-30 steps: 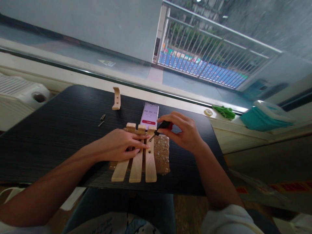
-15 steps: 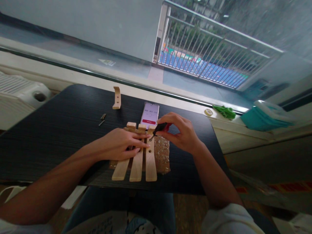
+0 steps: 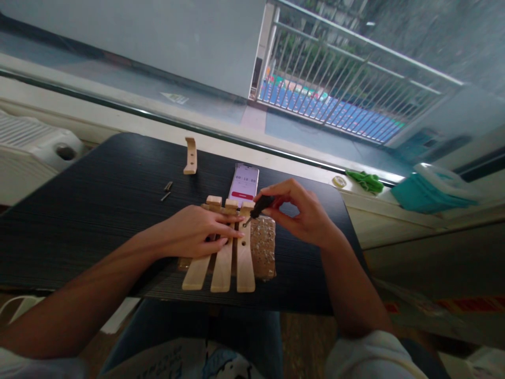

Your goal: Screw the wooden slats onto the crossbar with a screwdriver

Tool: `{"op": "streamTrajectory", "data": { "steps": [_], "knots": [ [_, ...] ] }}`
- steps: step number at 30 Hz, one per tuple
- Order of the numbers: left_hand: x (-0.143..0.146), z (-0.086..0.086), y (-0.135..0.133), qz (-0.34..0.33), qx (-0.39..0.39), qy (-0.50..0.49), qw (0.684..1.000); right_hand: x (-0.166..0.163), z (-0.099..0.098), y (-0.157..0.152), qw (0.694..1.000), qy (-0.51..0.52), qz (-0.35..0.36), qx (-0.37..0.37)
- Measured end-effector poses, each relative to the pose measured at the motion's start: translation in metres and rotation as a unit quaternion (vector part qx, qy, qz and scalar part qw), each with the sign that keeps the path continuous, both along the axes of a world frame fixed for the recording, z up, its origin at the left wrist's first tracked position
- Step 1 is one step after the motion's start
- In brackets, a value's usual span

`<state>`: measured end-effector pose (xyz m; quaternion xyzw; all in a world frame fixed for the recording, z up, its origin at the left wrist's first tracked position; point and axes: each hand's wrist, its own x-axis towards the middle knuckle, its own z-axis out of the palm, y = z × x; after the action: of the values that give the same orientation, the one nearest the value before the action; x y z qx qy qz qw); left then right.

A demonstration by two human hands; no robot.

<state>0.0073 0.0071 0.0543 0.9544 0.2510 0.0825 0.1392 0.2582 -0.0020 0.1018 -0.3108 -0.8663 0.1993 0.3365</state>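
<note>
Three curved wooden slats (image 3: 245, 268) lie side by side on a bubble-wrapped brown pad (image 3: 264, 247). Across them rests my left hand (image 3: 201, 229), fingers stretched out and pressing on the slats. My right hand (image 3: 298, 210) grips the black handle of a screwdriver (image 3: 259, 206), which slants down to the upper hole of the right slat. A small metal piece shows at the tip, too small to make out clearly. The lower hole of that slat is open to view. A crosspiece under the slats' upper ends is partly hidden by my left hand.
On the black table (image 3: 98, 226), a separate curved wooden piece (image 3: 191, 157) with two holes stands at the back. Several screws (image 3: 167, 190) lie left of it. A phone (image 3: 243, 181) showing a timer is behind the slats. A teal bin (image 3: 430, 189) and green cloth (image 3: 366, 181) sit on the sill.
My right hand has shifted slightly on the screwdriver, and its fingers sit a little farther back from the handle. My left hand keeps its place on the slats.
</note>
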Motion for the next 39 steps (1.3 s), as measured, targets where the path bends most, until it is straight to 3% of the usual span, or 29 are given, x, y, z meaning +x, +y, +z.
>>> {"op": "streamTrajectory", "data": {
  "steps": [17, 23, 34, 39],
  "knots": [
    [-0.001, -0.001, -0.001, 0.005, -0.001, -0.008, 1.0, -0.007, -0.01, 0.003, 0.992, 0.013, -0.054, 0.114],
    [-0.001, -0.001, -0.001, 0.007, -0.006, -0.003, 1.0, -0.01, -0.009, 0.005, 0.988, 0.025, -0.013, 0.149],
    [-0.001, -0.002, 0.0, 0.0, -0.001, -0.002, 1.0, -0.003, -0.004, 0.007, 0.992, 0.016, 0.045, 0.118],
    [-0.001, -0.003, 0.0, -0.002, 0.006, -0.008, 1.0, -0.002, -0.005, 0.005, 0.995, 0.006, 0.037, 0.088]
  ]
}}
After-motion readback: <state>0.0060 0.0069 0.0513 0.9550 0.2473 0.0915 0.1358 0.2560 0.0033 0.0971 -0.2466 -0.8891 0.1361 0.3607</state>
